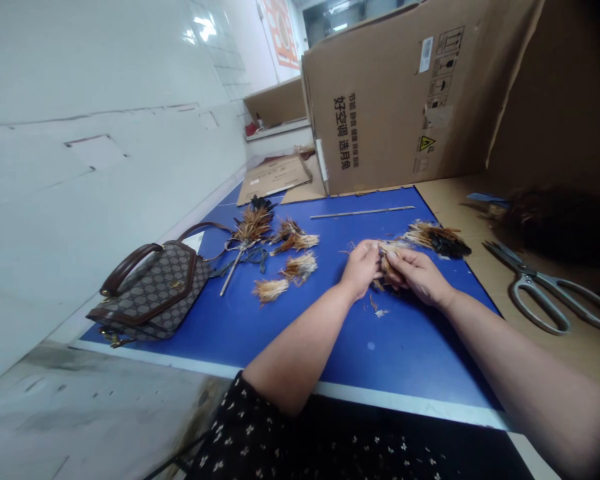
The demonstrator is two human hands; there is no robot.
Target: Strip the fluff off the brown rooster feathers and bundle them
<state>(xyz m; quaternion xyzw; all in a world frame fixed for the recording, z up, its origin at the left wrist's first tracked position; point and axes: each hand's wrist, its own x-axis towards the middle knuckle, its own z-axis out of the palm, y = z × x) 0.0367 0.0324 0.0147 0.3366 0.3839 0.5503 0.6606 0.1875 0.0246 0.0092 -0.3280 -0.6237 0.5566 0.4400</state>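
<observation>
Over the blue mat, my left hand [361,268] and my right hand [421,272] meet, fingers closed around a small bunch of brown feathers [389,272]. Fingers cover most of that bunch. Beyond my right hand lies a larger pile of feathers [437,240], pale at one end and black at the other. Loose feather bits [379,311] are scattered below my hands. Left of them rest several small bunches, among them a pale-tipped bunch [300,267] and a tan bunch [271,290]. A feather duster [253,225] with a thin stick lies farther left.
A patterned handbag [155,290] stands at the mat's left. Large scissors [535,280] lie on cardboard at the right, near a dark feathery heap [560,223]. A thin rod [363,213] lies toward the back. Behind it rises a big cardboard box [390,113].
</observation>
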